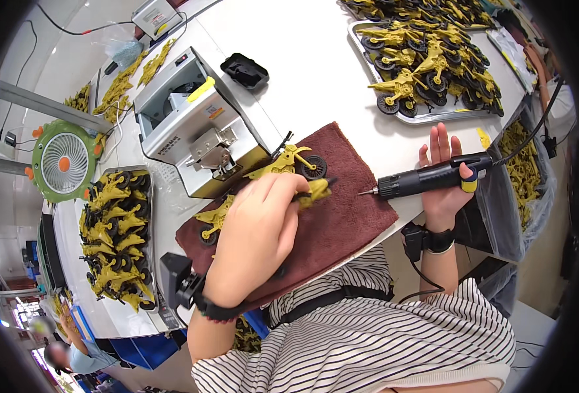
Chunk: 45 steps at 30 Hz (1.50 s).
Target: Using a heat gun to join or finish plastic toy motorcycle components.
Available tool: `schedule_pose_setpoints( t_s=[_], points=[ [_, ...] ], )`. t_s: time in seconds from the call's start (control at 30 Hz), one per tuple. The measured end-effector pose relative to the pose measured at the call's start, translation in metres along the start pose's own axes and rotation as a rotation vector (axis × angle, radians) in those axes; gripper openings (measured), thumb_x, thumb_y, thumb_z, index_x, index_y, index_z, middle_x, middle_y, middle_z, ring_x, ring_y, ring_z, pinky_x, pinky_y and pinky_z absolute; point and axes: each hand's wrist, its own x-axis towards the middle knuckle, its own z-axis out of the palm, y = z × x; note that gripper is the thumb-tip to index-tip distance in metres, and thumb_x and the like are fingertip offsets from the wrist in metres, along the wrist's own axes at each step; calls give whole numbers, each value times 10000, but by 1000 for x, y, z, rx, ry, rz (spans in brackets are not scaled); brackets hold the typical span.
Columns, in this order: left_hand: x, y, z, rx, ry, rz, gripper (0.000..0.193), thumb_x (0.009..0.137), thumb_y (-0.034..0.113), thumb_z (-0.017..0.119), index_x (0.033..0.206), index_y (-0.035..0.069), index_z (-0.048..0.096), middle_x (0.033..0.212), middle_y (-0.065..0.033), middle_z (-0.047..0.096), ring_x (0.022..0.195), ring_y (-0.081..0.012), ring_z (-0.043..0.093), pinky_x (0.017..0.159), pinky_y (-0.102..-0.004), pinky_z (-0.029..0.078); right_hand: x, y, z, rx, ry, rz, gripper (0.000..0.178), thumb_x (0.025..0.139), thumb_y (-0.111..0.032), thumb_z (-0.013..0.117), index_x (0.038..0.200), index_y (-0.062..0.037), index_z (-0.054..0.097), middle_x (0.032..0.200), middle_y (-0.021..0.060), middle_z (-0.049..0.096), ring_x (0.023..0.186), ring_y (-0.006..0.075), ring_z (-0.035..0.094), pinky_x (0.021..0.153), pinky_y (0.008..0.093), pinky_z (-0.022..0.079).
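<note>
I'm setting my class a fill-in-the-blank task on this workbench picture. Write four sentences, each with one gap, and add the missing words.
1. The right hand holds a black screwdriver pointing toward the picture's ____ side.
2. The left hand holds a small toy piece whose colour is ____, above the reddish-brown cloth.
3. The fan has an outer ring coloured ____.
4. The shirt is white with dark ____.

Missing words: left; yellow; green; stripes

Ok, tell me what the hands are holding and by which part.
The right hand holds a black electric screwdriver by the rear part of its body. The left hand holds a blurred yellow piece; exactly where cannot be told.
</note>
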Motion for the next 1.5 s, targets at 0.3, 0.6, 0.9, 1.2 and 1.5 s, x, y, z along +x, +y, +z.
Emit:
schedule_pose_setpoints(
  t_s=[0.3,0.6,0.9,1.2,1.5],
  points=[
    [-6,-10,35,47,-46,-13,303,774,64,600,1073,41,561,919,-142,571,874,-304,557,768,-361,454,0,1,1,4,2,9,476,744,-212,563,1188,-47,506,1361,196,395,1295,294,348,1050,445,288],
    [9,-37,39,268,48,-38,379,796,49,585,1171,23,535,1138,-188,541,1008,-345,531,871,-392,423,1,5,3,23,-5,23,458,730,-178,576,1169,-52,538,1330,181,440,1270,303,380,1026,453,332],
    [9,-45,29,53,5,14,331,755,-73,558,1069,28,565,1088,-137,548,995,-317,534,858,-360,427,-1,2,6,-23,38,1,426,736,-199,578,1135,-59,530,1287,172,483,1237,302,418,1016,438,338],
    [6,-42,28,22,-47,1,248,757,-85,538,983,13,566,1141,-142,542,1028,-321,527,881,-370,413,0,5,7,-32,23,2,383,739,-183,572,1097,-51,546,1223,157,533,1177,281,472,977,419,367],
    [-15,6,31,165,-87,-86,340,719,133,680,1010,11,553,1046,-160,502,961,-329,498,849,-397,396,-1,3,8,-42,50,-8,365,731,-183,581,1070,-51,556,1195,166,546,1147,284,493,970,423,375]
  ],
)
